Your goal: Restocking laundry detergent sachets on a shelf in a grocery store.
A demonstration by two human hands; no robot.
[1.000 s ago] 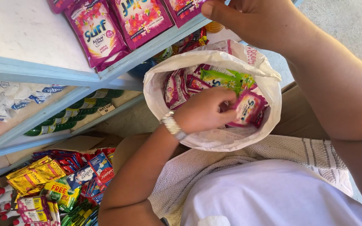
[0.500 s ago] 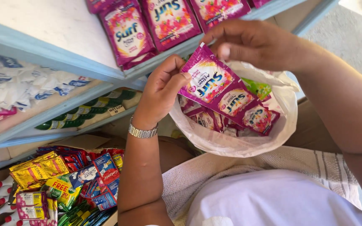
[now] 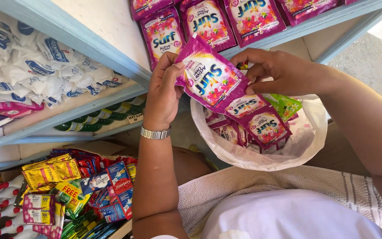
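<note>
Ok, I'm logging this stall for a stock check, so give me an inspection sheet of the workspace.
Surface: pale blue shelf, purple sachets hanging along its edge.
Job's things: strip of purple sachets lifted from white plastic bag.
Clutter: white packets, green bottles, yellow and red sachets below.
Grippers: left hand and right hand both grip the strip.
Cables: nothing seen.
Surroundings: striped cloth on the lap.

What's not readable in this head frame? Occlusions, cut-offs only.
- Bottom of the white plastic bag: hidden by the sachet strip hanging into it, so the count inside is unclear.
- Right hand fingertips: tucked behind the strip.
- Left hand palm: turned away.
- Top row of hanging sachets: cut off by the upper edge.
- Green bottles: half hidden under the shelf board.
</note>
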